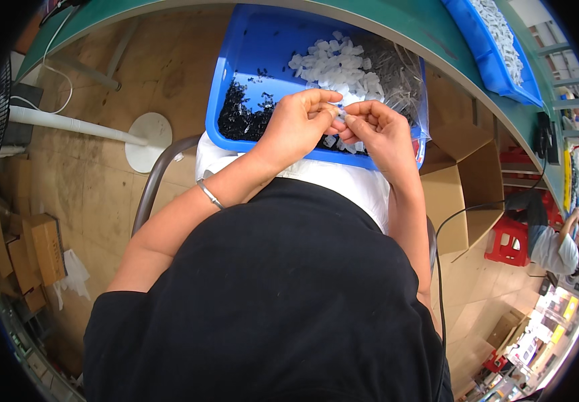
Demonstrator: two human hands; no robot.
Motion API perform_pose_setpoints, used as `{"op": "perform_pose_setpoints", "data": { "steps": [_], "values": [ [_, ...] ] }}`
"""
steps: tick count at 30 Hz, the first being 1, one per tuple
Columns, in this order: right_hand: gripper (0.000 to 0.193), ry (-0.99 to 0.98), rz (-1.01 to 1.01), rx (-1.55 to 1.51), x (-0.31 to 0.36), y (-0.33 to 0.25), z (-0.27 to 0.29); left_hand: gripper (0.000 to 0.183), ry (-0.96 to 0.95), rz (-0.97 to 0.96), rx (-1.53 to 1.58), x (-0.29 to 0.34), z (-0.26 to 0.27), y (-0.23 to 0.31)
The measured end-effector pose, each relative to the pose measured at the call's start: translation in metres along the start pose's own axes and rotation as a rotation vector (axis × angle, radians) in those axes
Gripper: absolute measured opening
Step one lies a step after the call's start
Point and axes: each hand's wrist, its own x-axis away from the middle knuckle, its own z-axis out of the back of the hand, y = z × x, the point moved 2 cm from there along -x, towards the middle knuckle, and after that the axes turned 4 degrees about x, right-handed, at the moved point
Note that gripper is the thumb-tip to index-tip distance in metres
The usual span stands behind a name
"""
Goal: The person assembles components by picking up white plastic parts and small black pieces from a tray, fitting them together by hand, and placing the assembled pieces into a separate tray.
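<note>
Over a blue tray [214, 110] on my lap, my left hand [298, 120] and my right hand [384, 134] meet fingertip to fingertip. Both are closed in a pinch on one small translucent whitish piece [340, 112]; the fingers cover most of it, so its exact shape is hidden. Beneath and beyond my hands lies a heap of white translucent plastic pieces [333, 63]. Small black parts [239, 119] are scattered at the tray's left side, near my left hand. Clear plastic bags or film [397, 77] fill the tray's right side.
A green-topped table [410, 23] curves over the tray's far edge. On it at right stands a blue bin [484, 57] of whitish pieces. An open cardboard box [460, 187] is right of my chair, with a cable beside it. A white pole base [149, 142] stands left. Another person [554, 248] sits far right.
</note>
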Motion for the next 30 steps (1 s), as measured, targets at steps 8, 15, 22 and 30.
{"op": "perform_pose_setpoints", "data": {
  "steps": [8, 15, 22, 30],
  "values": [
    [0.016, 0.857, 0.638, 0.422, -0.001, -0.125, 0.115, 0.027, 0.223, -0.278, -0.349, -0.026, 0.051, 0.016],
    [0.023, 1.018, 0.653, 1.025, -0.035, -0.132, 0.192, 0.023, 0.108, -0.311, -0.845, -0.026, 0.056, 0.009],
    [0.016, -0.039, 0.518, 0.777, -0.011, -0.038, 0.016, 0.020, 0.162, -0.612, -1.019, -0.033, 0.040, -0.005],
    [0.008, -0.220, 0.577, 1.055, -0.015, 0.005, -0.043, 0.014, 0.130, -0.512, -1.179, -0.038, 0.035, -0.010]
  ]
}}
